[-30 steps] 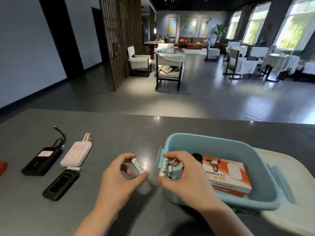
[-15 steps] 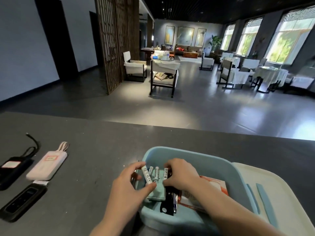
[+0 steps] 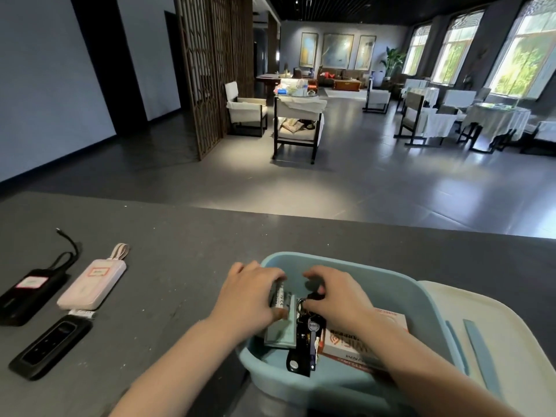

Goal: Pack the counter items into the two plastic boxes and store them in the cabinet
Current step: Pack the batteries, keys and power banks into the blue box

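packing partly done, three devices and the cabinet step left

both hands are down inside the blue plastic box point(image 3: 400, 293), which sits on the dark counter point(image 3: 168, 266) at the near right. the left hand point(image 3: 249, 299) has its grip curled over a few white batteries point(image 3: 281, 297), holding them low against a pale green flat item point(image 3: 281, 334) in the box. the right hand point(image 3: 334, 296) reaches in beside it with fingers bent; whether its grip holds anything i cannot tell, since the fingertips are hidden behind the hand.

already in the box: the green item, a black key fob on a ring point(image 3: 307, 335), and an orange and white wifi device carton point(image 3: 361, 347) along the right side. the batteries look to be the item going in now.

left on the counter, well apart from the box on the far left, are a black power bank with a cable point(image 3: 27, 291), a pink power bank with a looped cord point(image 3: 93, 284) just beside it, and a black handheld device point(image 3: 51, 346) nearer the front edge. a cream lid with blue clips point(image 3: 496, 335) lies just to the right of the box, not yet fitted.

only one box shows here; a second box and the cabinet are out of view. by my reading the job is under halfway: three devices to pack, the lid to close, and both boxes to store.
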`<state>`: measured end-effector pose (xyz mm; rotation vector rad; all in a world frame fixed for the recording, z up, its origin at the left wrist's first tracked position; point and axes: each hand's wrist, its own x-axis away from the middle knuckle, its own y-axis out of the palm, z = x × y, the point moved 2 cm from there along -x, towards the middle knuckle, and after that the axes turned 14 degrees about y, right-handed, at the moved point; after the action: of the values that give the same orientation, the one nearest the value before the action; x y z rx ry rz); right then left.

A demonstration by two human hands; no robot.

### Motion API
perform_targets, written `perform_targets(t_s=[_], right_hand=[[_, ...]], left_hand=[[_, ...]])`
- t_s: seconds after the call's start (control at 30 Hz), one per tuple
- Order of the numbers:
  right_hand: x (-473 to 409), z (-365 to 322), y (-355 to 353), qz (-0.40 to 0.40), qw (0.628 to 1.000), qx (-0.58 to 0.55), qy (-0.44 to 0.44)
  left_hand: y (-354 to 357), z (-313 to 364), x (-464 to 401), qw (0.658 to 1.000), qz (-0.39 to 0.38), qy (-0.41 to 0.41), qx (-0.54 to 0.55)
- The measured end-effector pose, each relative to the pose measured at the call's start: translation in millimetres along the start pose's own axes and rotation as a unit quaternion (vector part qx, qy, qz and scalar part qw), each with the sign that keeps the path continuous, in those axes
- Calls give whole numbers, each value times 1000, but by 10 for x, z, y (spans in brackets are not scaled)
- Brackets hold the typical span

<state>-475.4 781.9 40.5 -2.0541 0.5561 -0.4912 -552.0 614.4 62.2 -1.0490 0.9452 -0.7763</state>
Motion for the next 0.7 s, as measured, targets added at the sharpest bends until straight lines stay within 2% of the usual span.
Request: perform_targets(t_s=[0.13, 0.27, 0.47, 0.6, 0.67, 0.7], right_hand=[[210, 236, -153, 80, 992, -95, 31], [286, 316, -83, 71, 989, -125, 40], [244, 310, -30, 55, 991, -115, 44], [234, 283, -22, 57, 992, -103, 41], [244, 274, -14, 52, 993, -102, 40], [256, 286, -16, 51, 993, -102, 41]], left_hand=[[110, 37, -265, 983, -127, 66, -113], [193, 14, -373, 968, -149, 76, -187], [253, 9, -425, 954, -187, 84, -219], [238, 17, -440, 959, -182, 83, -202], [188, 9, -391, 985, -122, 49, -111], [160, -2, -329, 996, -60, 25, -55]])
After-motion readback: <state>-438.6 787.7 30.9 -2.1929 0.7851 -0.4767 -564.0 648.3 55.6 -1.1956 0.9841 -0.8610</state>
